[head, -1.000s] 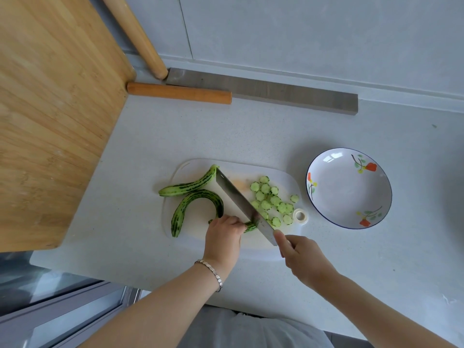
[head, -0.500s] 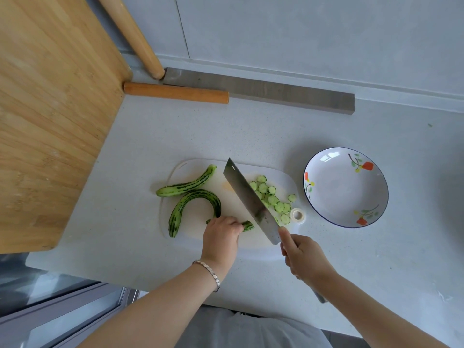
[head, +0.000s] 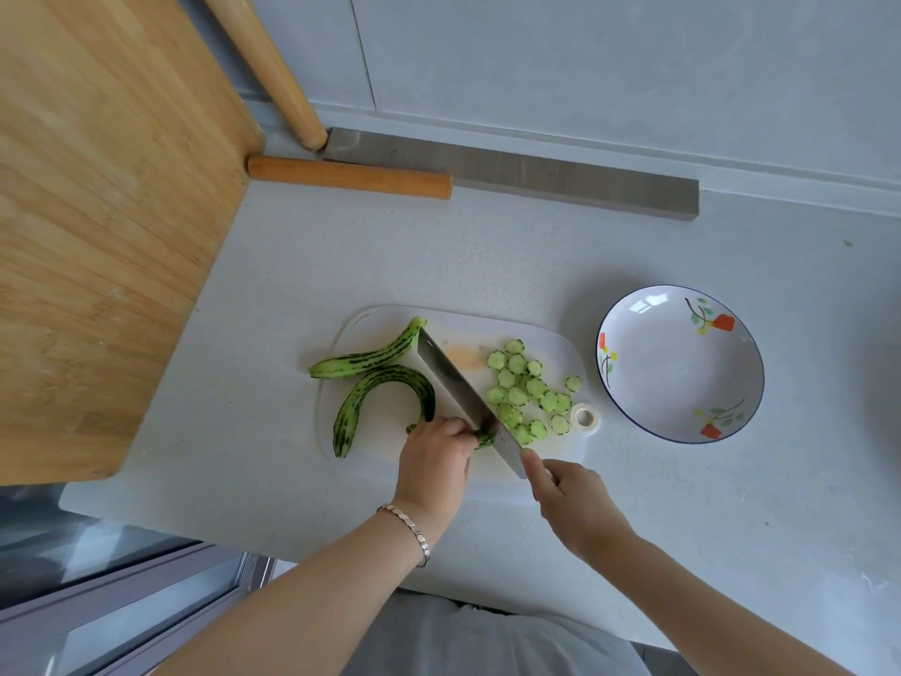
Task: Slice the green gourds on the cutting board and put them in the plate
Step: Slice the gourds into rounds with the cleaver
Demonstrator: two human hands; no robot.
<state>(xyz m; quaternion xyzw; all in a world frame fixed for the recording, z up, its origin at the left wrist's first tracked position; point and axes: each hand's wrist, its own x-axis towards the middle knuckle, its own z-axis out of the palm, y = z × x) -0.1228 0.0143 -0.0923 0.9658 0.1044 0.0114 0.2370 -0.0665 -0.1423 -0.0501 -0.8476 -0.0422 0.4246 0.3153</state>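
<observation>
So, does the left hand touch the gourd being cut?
Touching: head view shows the left hand holding the short gourd piece beside the knife.

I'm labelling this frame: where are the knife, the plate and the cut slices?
knife [head: 451, 383], head view, flat of the blade.
plate [head: 677, 373], head view, bare centre.
cut slices [head: 518, 396], head view, one slice mid-pile.

You have one view: the wide-angle camera on your head, looking forward and steeply down onto the counter [head: 487, 256]. It sits close, the cutting board [head: 551, 348] near centre, your left hand [head: 434, 456] and right hand [head: 570, 500] at its near edge, the wall [head: 585, 65] across the top.
</observation>
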